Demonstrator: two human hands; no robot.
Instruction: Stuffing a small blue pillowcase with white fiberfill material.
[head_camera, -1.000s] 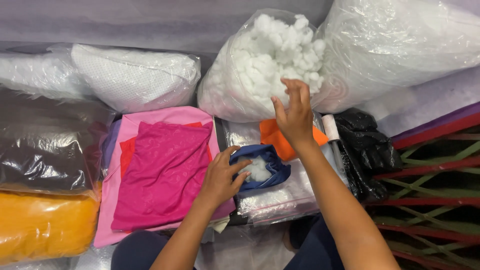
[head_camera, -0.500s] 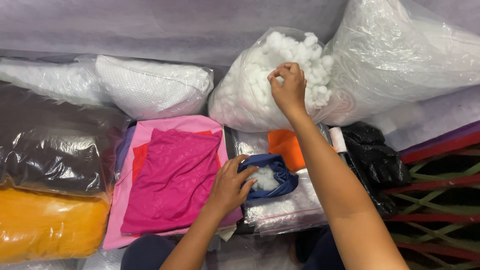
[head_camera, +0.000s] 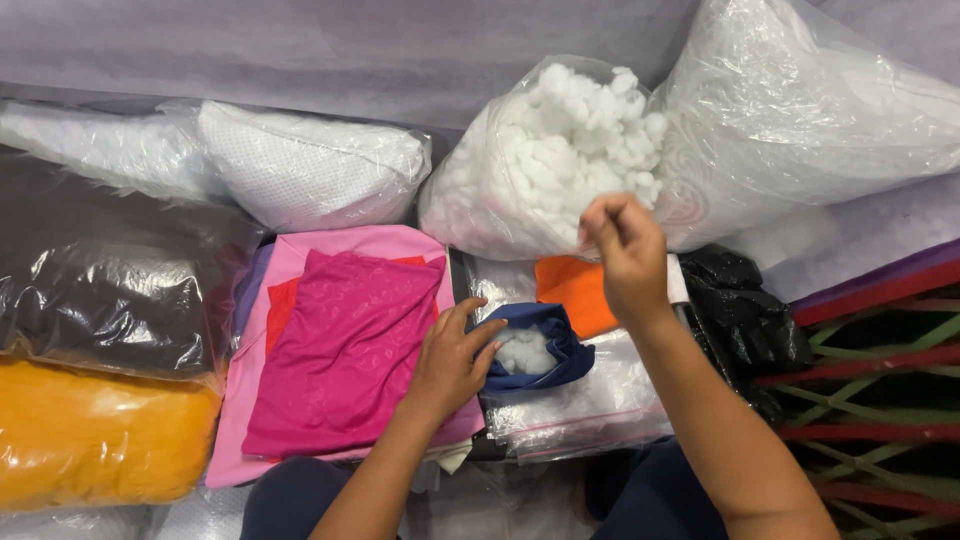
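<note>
Left hand (head_camera: 452, 362) pinches navy pouch (head_camera: 545, 345); right hand (head_camera: 625, 250) grips fluffy stuffing (head_camera: 570, 150).

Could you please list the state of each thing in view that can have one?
Stuffing bag: open, full of white fluff.
Blue fabric pouch: held open, partly stuffed.
Left hand: gripping the pouch's edge.
Right hand: closed, raised at the bag's mouth.
Magenta cloth: folded, lying flat.
Orange cloth: partly covered.
</note>
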